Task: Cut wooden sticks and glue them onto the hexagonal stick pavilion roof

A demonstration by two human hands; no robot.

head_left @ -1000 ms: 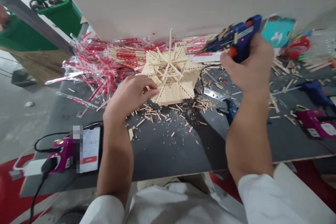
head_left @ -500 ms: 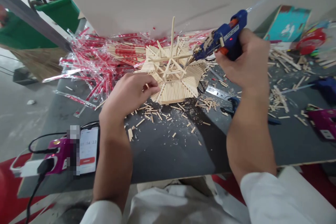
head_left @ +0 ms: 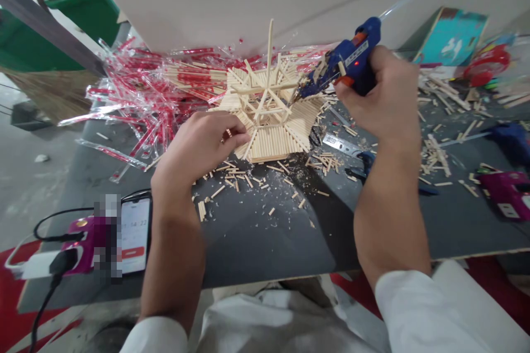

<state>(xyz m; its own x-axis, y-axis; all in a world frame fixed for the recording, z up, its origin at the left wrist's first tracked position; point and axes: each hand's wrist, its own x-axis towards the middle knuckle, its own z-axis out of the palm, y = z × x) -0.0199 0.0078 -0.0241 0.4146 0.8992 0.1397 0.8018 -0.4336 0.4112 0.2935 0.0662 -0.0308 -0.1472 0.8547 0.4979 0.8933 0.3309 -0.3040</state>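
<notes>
In the head view, a model of thin wooden sticks stands on the dark tabletop. It has a wide slatted base, an open frame on top and one tall upright stick. At its left front edge is my left hand, thumb and fingers closed on that edge. My right hand grips a blue hot glue gun with orange parts and a small red light. The glue gun's nozzle points down and left at the right side of the open frame; I cannot tell whether the tip touches the sticks.
Clear plastic wrappers with red print heap at the left. Stick offcuts litter the front. A utility knife lies right of the model. A phone and magenta power strip sit front left, another blue glue gun far right.
The whole view has shifted slightly. The glue gun is tilted a little lower, its nozzle still at the frame's right side. My left hand stays at the model's edge.
</notes>
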